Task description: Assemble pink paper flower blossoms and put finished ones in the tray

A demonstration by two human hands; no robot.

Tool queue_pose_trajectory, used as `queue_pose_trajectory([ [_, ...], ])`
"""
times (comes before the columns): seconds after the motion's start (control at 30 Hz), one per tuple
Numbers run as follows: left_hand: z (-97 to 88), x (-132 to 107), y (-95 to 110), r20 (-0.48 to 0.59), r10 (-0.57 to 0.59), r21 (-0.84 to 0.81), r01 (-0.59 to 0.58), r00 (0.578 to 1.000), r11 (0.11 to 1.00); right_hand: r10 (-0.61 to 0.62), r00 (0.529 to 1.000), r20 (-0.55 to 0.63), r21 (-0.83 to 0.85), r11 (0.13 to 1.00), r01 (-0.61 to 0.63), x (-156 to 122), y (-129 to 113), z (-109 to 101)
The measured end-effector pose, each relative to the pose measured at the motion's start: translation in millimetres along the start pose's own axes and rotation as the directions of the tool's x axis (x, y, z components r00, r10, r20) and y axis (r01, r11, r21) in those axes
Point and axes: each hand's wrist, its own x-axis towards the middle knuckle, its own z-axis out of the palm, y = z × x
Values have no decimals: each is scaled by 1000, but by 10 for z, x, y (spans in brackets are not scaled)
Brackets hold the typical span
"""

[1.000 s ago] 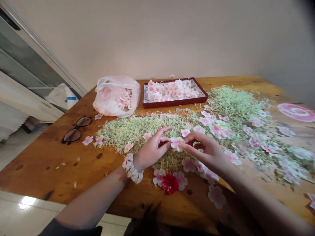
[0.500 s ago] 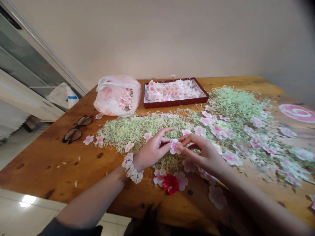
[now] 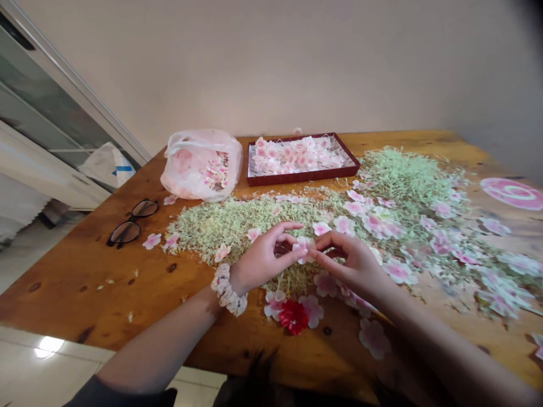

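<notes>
- Table point(image 3: 76, 277): wooden. Its near edge runs under both forearms and its far edge meets the wall. The widest bare wood lies at the front left, between the glasses point(image 3: 129, 224) and the near edge.
- Shreds point(image 3: 229, 223): pale green litter over the middle and right of the table, strewn with loose flowers point(image 3: 399, 271). It reaches under both hands and leaves little bare wood on the right.
- Tray point(image 3: 297, 180): red-rimmed and filled with pink blooms, near the far edge. The bag point(image 3: 199, 164) stands just beside it on the left.
- Red flower point(image 3: 293, 316): lies just in front of the hands, flanked by pink blooms, near the table's near edge.
- Disc point(image 3: 511, 193): pink, at the far right, well apart from both hands.
- Flower point(image 3: 303, 247): pink and white, held above the shreds between the two hands, at the middle front of the table.
- Left hand point(image 3: 258, 261): enters from the lower left, with a scrunchie point(image 3: 227, 289) on the wrist. Its thumb and a lower finger pinch the flower's left side, and its forefinger is stretched out above.
- Right hand point(image 3: 356, 265): enters from the lower right, fingers curled. Its thumb and forefinger are closed on the flower's right side, so the fingertips of the two hands nearly meet.
</notes>
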Motion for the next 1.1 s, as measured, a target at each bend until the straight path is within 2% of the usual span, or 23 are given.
queue_pose_trajectory([
  [0.1, 26, 26, -50, -65, 1, -29, -3, 998, 1000, 8, 1000, -7, -11, 1000, -8, 3, 5, 1],
  [0.2, 36, 34, -60, -84, 6, -24, -8, 996, 1000, 46, 999, 14, 100, 994, -47, 4, 21, 9],
  [0.43, 43, 10, -9, -104, 86, 118, -74, 991, 990, 105, 994, 12, 247, 963, -105, -6, 11, 26],
  [0.53, 48, 4, -17, -109, 105, 149, -88, 989, 985, 128, 992, -6, 224, 967, -123, 0, 23, 30],
  [0.8, 31, 18, -19, -101, 72, 118, -60, 992, 991, 38, 997, -66, 144, 989, -28, 27, 89, 37],
  [1.1, 31, 12, 11, -99, 46, 106, -35, 994, 994, 88, 995, -48, 222, 972, -75, 25, 32, 16],
])
